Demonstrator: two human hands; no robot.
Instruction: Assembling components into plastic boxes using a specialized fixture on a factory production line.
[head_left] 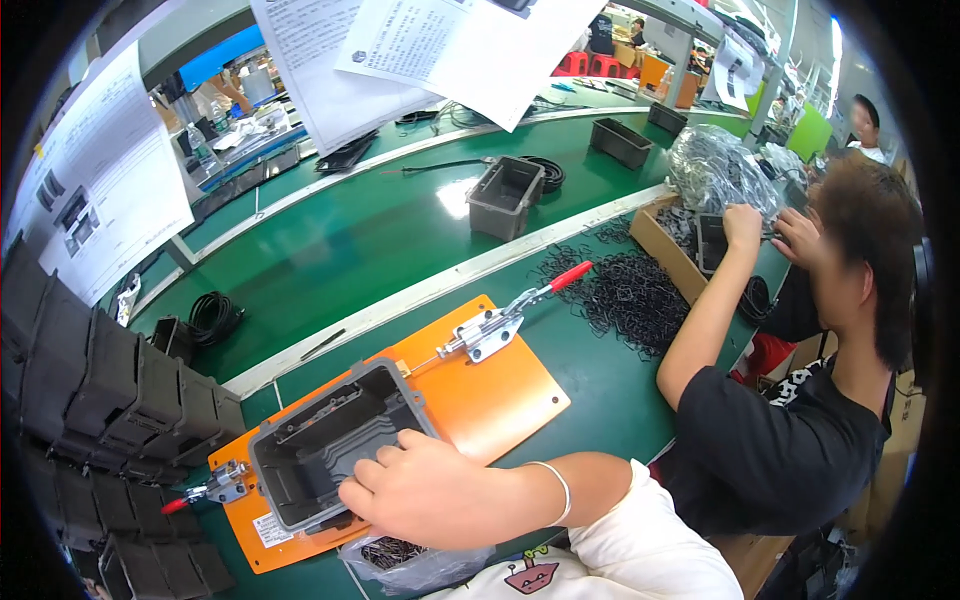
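We see bright, even overhead light glaring white on the green conveyor belt [330,240] beside the grey box [505,195]; edges bend, corners go black.

Low in the frame, the right hand [425,490] rests on the near rim of an open grey plastic housing [330,445], fingers curled over its edge. The housing sits on an orange fixture plate [490,395] on the green desk [610,385]. A red-handled toggle clamp [500,325] stands at the plate's upper edge, a smaller one [210,488] at its lower left. Stacked dark housings [110,400] fill the left side. At right, a co-worker's hands [770,230] reach into a cardboard box [660,245] beside a pile of black wire clips [625,295].
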